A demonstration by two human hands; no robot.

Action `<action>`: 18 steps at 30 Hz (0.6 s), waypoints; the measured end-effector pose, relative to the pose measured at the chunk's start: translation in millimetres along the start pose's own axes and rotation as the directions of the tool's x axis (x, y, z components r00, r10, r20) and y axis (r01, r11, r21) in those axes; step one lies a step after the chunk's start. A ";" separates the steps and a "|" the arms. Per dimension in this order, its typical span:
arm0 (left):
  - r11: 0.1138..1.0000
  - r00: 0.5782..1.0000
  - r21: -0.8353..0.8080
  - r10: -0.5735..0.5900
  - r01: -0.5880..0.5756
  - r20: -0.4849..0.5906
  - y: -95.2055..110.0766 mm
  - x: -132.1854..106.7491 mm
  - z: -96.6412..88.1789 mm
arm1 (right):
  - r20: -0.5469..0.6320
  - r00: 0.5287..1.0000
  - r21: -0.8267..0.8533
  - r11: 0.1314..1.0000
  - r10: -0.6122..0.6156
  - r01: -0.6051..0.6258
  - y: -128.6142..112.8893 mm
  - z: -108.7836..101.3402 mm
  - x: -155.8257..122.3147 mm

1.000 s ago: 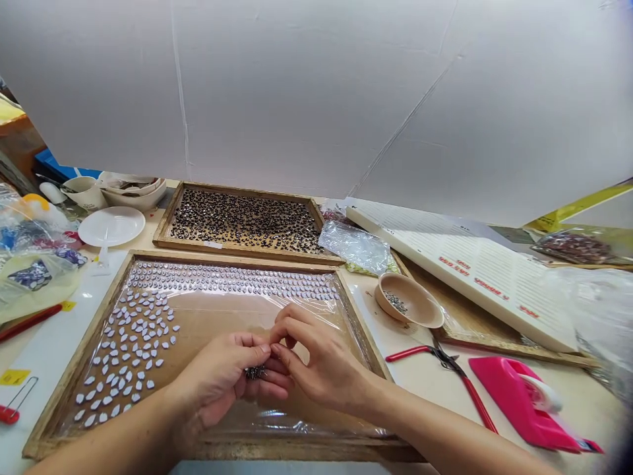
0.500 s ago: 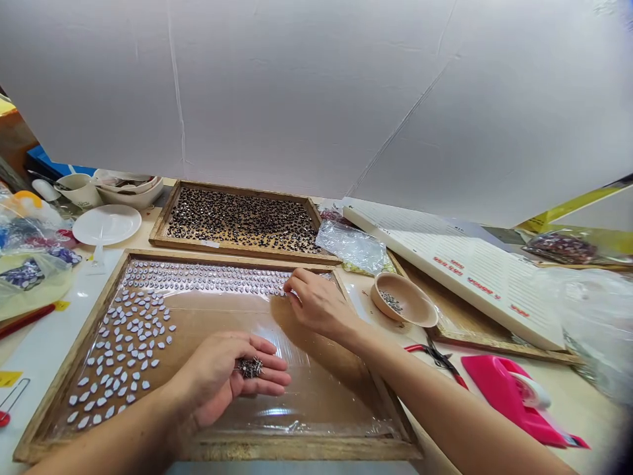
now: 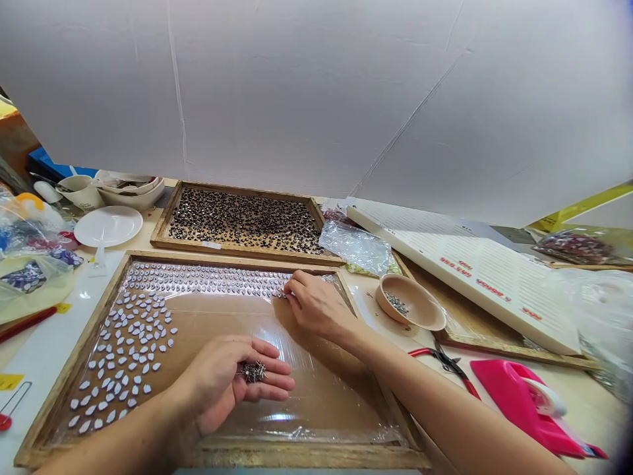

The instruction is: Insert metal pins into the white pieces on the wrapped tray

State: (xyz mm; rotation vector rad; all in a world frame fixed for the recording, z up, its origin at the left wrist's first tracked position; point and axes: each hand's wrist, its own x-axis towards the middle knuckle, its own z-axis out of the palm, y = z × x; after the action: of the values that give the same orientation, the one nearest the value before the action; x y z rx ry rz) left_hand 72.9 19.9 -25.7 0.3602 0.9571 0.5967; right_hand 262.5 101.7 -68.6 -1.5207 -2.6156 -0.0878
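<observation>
My left hand (image 3: 225, 386) lies palm up over the wooden tray, fingers stretched out, cupping a small heap of metal pins (image 3: 254, 371). At the right end of the neat rows of small pale pieces (image 3: 212, 280), my right hand (image 3: 316, 305) points down with thumb and fingers pinched together. Whatever is between those fingertips is hidden. Loose white petal-shaped pieces (image 3: 129, 343) are scattered over the left part of the wooden tray (image 3: 306, 456), whose bottom is covered with clear film. Each piece in the rows seems to bear a tiny metal part.
Behind stands a second wooden tray (image 3: 247, 253) of dark beads. To the right are a bowl (image 3: 420, 307) with metal bits, red-handled pliers (image 3: 448, 363), a pink tape dispenser (image 3: 524, 402) and a long white foam board (image 3: 465, 264). A white plate (image 3: 109, 226) sits at left.
The view has shifted slightly, moving objects on the right a little rightward. Both hands keep nearly the same pose over the tray; the heap stays in my left palm.
</observation>
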 end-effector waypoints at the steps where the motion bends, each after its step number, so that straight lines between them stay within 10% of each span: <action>1: 1.000 1.000 0.000 -0.003 0.003 -0.001 0.0 0.2 0.0 | -0.002 1.000 -0.003 1.000 -0.003 0.003 0.2 0.2 0.2; 9: 0.997 0.999 -0.075 0.015 -0.012 0.038 -3.6 2.6 -4.3 | -0.114 0.991 0.185 0.979 -0.065 0.085 0.0 -15.7 -9.3; 18: 0.985 0.973 -0.094 0.157 -0.143 0.166 -5.7 3.0 -4.1 | -0.039 0.979 0.663 0.727 -0.200 0.176 -56.1 -49.9 -25.4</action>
State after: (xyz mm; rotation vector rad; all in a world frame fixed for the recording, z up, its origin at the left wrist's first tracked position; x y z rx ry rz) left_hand 72.5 17.4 -32.9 0.4071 0.7403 0.7279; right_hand 229.7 46.7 -21.9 -0.9963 -2.3968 0.7837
